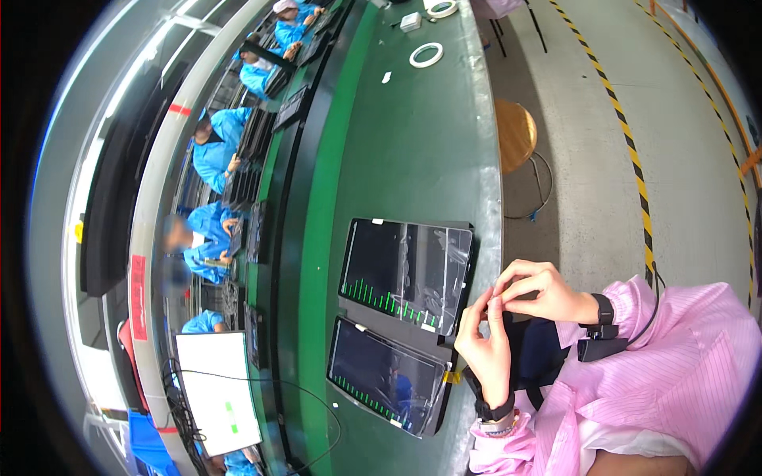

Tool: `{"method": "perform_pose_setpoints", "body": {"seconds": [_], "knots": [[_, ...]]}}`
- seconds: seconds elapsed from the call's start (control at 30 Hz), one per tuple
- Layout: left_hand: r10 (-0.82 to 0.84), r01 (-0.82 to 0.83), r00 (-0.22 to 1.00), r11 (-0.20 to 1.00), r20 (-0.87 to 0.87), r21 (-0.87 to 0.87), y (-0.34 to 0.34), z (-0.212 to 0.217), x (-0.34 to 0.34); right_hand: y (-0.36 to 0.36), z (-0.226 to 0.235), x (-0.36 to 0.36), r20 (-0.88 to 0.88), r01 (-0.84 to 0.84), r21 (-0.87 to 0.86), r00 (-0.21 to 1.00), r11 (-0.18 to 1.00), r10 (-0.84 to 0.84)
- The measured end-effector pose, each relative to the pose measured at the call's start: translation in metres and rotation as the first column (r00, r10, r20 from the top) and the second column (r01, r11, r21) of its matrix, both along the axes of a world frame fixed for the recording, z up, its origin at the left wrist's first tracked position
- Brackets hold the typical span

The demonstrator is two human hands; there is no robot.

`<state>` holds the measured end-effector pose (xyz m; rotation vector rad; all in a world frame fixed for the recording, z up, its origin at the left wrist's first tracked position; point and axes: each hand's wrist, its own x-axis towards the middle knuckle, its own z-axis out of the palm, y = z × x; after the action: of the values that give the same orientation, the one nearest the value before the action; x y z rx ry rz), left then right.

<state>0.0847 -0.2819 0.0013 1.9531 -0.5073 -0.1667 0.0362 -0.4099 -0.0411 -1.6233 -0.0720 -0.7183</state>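
My left hand [486, 349] and my right hand [544, 293] meet just off the bench edge, fingertips and thumbs pinched together. Whatever lies between the fingertips is too small or hidden to name. Beside them on the green bench [413, 143] lie two flat dark display panels. The farther panel [381, 254] has wrinkled clear film over part of it and a row of green marks. A nearer panel [381, 361], similarly marked, lies close to my left hand. A yellow tab [452, 378] sticks out at its corner by my left wrist.
Farther along the bench are a white tape roll [426, 55], a second roll [442, 9] and a small white box [410, 22]. A wooden stool [516, 135] stands beside the bench. Across it are people in blue [214, 155], a white panel [218, 389] and a black cable [337, 432].
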Motion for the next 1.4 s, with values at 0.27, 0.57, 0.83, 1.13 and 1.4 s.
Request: {"method": "perform_pose_setpoints", "body": {"seconds": [0.27,0.57,0.83,1.13,1.4], "knots": [[-0.1,0.087,0.984,0.992,-0.146,-0.097,0.002,-0.005,0.005,-0.037,0.005,0.007,-0.294,-0.308,-0.008,0.91,0.951,0.293],[-0.01,0.012,1.0,0.995,0.025,-0.101,-0.005,0.0,0.014,-0.04,-0.02,0.038,-0.364,0.116,0.189,0.931,0.975,-0.041],[-0.063,0.067,0.997,0.996,0.054,-0.066,-0.006,-0.002,0.005,-0.029,-0.047,0.052,-0.381,0.266,0.22,0.909,0.939,-0.168],[-0.119,0.118,0.989,0.993,0.085,0.014,-0.017,-0.001,-0.004,-0.019,-0.042,0.051,-0.403,0.304,0.381,0.905,0.873,-0.139],[-0.186,0.183,0.979,0.982,0.086,0.038,-0.019,0.0,-0.006,-0.03,-0.034,0.055,-0.411,0.232,0.244,0.904,0.942,-0.117]]}}
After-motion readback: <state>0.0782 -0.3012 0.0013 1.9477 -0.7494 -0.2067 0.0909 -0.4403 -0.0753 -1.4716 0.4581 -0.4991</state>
